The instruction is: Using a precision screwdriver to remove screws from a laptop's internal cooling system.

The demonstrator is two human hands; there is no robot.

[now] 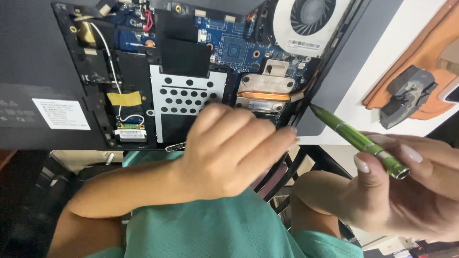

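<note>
An opened dark laptop [33, 57] lies upside down with its bottom cover off, showing a blue circuit board [234, 48], a round fan [311, 14], a copper heat sink [265, 86] and a perforated metal drive bracket [184, 95]. My left hand [234, 153] rests at the laptop's near edge, fingers curled over the drive bay's corner; what they grip, if anything, is hidden. My right hand [411, 186] holds a green screwdriver [358, 138], its tip pointing at the laptop's right edge near the heat sink.
A white label [61, 113] is stuck on the laptop's casing at left. An orange case with a dark grey part [406, 95] lies on the white table at right. My green shirt and a black chair frame [291, 167] show below.
</note>
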